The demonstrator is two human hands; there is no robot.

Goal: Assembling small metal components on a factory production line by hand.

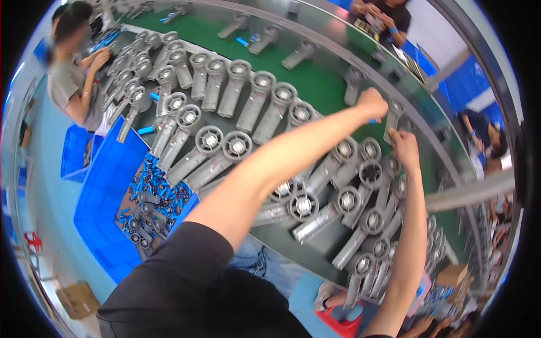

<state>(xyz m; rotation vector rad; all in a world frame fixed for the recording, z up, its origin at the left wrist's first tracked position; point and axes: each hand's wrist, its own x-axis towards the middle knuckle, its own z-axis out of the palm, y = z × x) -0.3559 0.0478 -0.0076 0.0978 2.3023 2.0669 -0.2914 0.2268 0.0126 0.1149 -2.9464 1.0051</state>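
Observation:
At the far right of the bench, my left hand (372, 106) is closed, with a bit of a small blue piece (373, 120) showing below it; the rest of that piece is hidden. My right hand (406, 150) pinches the handle end of a grey handheld fan housing (395, 112) on the green belt. Another grey fan housing (353, 84) lies on the belt just beyond my left hand. Under and around my arms, rows of grey fan housings (262, 90) with round grilled heads cover the bench.
A blue bin (101, 208) of blue cylinders and dark fan parts stands at the left. The green belt (332, 79) runs past the bench's far side. One co-worker (79, 84) works at the left, another (389, 22) across the belt. A metal bar (473, 191) juts in at right.

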